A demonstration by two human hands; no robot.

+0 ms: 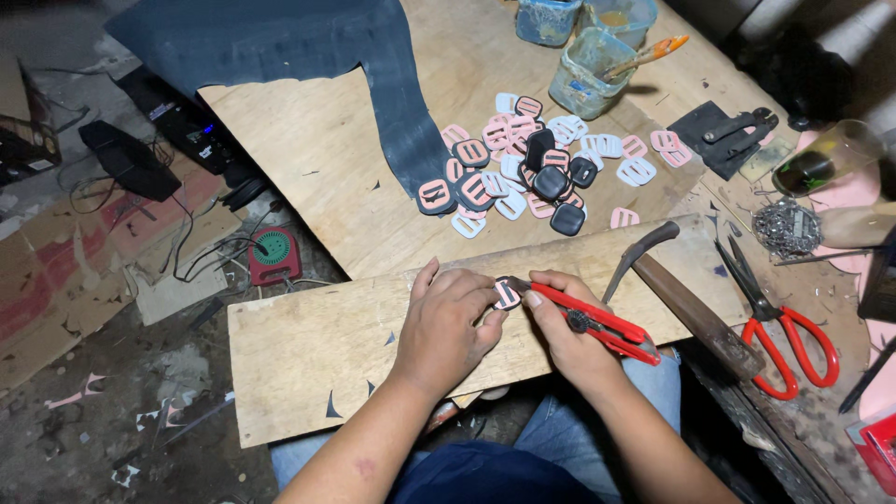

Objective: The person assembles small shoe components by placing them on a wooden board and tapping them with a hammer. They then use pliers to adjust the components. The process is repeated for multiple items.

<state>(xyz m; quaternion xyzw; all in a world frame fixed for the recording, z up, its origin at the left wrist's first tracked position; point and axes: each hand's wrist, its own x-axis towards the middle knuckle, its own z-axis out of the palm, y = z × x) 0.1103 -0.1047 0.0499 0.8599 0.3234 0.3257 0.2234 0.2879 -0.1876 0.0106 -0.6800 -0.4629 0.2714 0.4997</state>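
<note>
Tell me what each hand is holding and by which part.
Left hand pinches a small pink buckle piece by its edge. Right hand grips a red utility knife by its handle.

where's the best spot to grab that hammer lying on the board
Take the hammer by the bare middle of its wooden handle, coming from above. It lies flat, head up-left beside the right hand, handle running down-right toward the red scissors, so the grip clears both.

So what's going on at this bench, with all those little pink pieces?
A person is working over a wooden board. The left hand pins a small pink buckle-shaped piece on it, while the right hand holds a red utility knife with its tip at the piece. A pile of similar pieces lies behind; a hammer and red scissors rest alongside.
</note>
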